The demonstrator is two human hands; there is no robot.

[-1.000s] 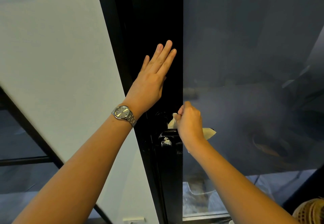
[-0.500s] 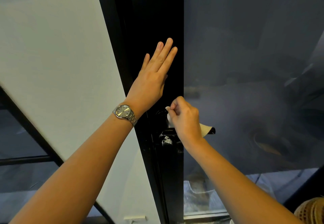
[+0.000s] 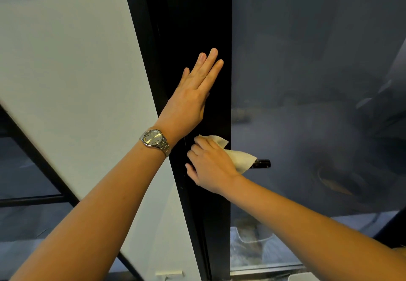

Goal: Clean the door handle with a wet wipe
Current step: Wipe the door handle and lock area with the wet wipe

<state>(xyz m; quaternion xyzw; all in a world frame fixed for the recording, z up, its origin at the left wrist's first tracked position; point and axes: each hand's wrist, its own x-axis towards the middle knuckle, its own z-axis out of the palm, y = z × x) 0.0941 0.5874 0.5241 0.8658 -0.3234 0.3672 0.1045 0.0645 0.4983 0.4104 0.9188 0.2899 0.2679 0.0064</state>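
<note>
Your right hand (image 3: 211, 166) is seen from the back, fingers bent over the wet wipe (image 3: 239, 159) and holding it against the inner part of the door handle (image 3: 262, 163), where the handle meets the black door frame (image 3: 197, 17). How your thumb lies under the wipe is hidden. One corner of the wipe sticks up past your knuckles and the rest drapes right along the handle. Only the handle's dark tip shows beyond the wipe. Its long axis runs level, and the free end points right across the dark glass pane (image 3: 307, 60). Your left hand (image 3: 193, 96) lies flat on the frame just above, fingers straight and together, pointing up and slightly right. A silver watch (image 3: 153, 139) sits on that wrist, with the white wall (image 3: 66, 60) to its left.
</note>
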